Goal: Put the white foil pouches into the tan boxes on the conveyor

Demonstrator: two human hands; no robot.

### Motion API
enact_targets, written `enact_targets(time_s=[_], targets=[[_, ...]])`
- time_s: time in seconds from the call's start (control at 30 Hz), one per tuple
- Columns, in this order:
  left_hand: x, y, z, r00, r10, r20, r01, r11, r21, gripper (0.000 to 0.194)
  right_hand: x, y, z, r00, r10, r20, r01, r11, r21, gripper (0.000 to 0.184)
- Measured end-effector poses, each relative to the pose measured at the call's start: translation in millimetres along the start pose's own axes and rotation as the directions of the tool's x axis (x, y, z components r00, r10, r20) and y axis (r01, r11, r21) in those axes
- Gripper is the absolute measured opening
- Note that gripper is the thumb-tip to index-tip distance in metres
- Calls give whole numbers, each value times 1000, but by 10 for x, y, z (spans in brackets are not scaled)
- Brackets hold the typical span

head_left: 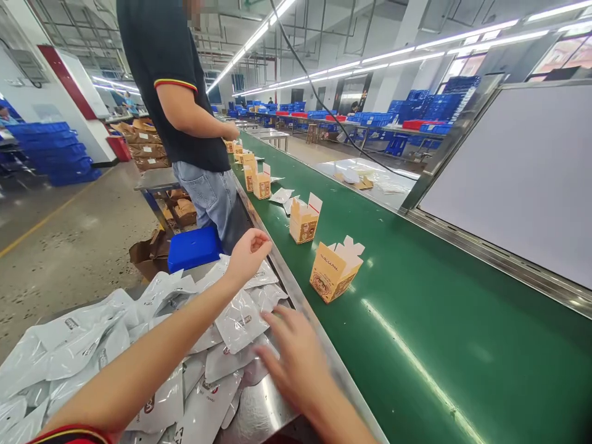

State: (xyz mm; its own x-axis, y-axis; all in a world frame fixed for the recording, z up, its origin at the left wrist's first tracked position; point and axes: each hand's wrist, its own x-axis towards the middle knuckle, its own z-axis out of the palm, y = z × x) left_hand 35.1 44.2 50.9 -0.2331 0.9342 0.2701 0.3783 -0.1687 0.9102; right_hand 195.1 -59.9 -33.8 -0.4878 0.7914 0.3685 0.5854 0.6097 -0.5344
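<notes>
My left hand [247, 254] hovers over a heap of silvery-white pouches [106, 336] on a steel table [259, 410]; its fingers are loosely curled with nothing in them. My right hand [292, 361] lies nearer me with its fingers spread, the tips touching a pouch [240, 320] at the table's right edge. Just past that edge runs a green conveyor belt [439, 327]. An orange carton with open flaps [330, 274] stands on the belt closest to my hands, and another [304, 222] sits farther along.
More open cartons [261, 184] and loose white flaps [281, 195] line the belt's left side. A co-worker in a black shirt and jeans [185, 92] stands beside the belt ahead. A blue bin [194, 248] sits behind the pouches. A white panel [518, 179] borders the belt's right.
</notes>
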Motion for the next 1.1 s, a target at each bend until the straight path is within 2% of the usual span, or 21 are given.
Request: enact_targets(time_s=[0.07,0.13,0.2,0.27,0.3,0.37,0.47,0.5,0.53,0.57,0.63,0.67,0.7,0.73,0.8,0.87,0.9,0.93,1.0,1.07,1.1], targets=[[-53,64,-8,997,-11,82,5,998,68,25,302,-136,330,997,20,74,-21,1000,11,59],[-105,140,-19,985,-42,170,13,986,166,35,519,-225,587,995,48,91,-51,998,26,62],[-120,185,-35,969,-73,235,17,973,232,43,610,-257,713,997,45,70,-47,998,36,54],[-82,186,-46,960,-77,269,18,976,217,46,573,-233,666,998,21,59,-23,999,30,51],[-48,173,-46,959,-74,273,22,982,187,47,511,-199,569,999,12,53,-13,1000,26,52],[21,133,-27,961,-87,263,60,992,110,45,315,-93,213,1000,-17,2,17,999,48,55],[56,49,90,939,-160,306,163,986,15,47,-81,121,-645,985,-87,-147,108,984,142,42],[45,14,162,913,-182,365,194,981,3,52,-204,194,-962,978,-69,-196,102,981,164,39],[26,-25,255,876,-193,442,217,976,-2,62,-303,265,-1260,957,-36,-289,72,991,114,34],[3,-68,366,831,-195,521,230,973,-3,77,-370,335,-1519,905,8,-426,-3,1000,12,31],[-34,-157,634,737,-175,653,230,973,1,109,-395,483,-1872,746,1,-666,-149,975,-165,25],[-45,-196,781,698,-156,699,222,975,-4,121,-359,561,-1959,689,-34,-724,-185,957,-222,24],[-50,-228,927,661,-131,739,217,976,-22,130,-300,640,-1995,672,-70,-737,-182,949,-256,22],[-53,-249,1067,617,-99,781,226,973,-55,134,-230,715,-1993,698,-99,-709,-147,950,-277,22],[-61,-257,1306,500,-16,866,273,952,-140,130,-96,832,-1931,810,-137,-570,-57,949,-310,25],[-93,-228,1468,404,52,913,314,930,-192,113,-18,879,-1865,942,-140,-304,4,912,-410,29],[-122,-207,1518,388,65,920,289,939,-188,103,-7,875,-1847,981,-122,-148,38,881,-471,30],[-159,-186,1548,392,64,917,231,959,-166,96,-15,856,-1844,996,-88,2,76,854,-514,29],[-250,-149,1563,422,71,904,73,991,-112,87,-71,797,-1877,972,6,234,111,867,-485,28],[-354,-127,1549,432,103,896,-42,995,-95,81,-157,745,-1949,935,64,349,45,954,-297,40],[-408,-120,1546,433,119,893,-57,993,-105,79,-203,730,-1987,914,89,395,-17,983,-184,51]])
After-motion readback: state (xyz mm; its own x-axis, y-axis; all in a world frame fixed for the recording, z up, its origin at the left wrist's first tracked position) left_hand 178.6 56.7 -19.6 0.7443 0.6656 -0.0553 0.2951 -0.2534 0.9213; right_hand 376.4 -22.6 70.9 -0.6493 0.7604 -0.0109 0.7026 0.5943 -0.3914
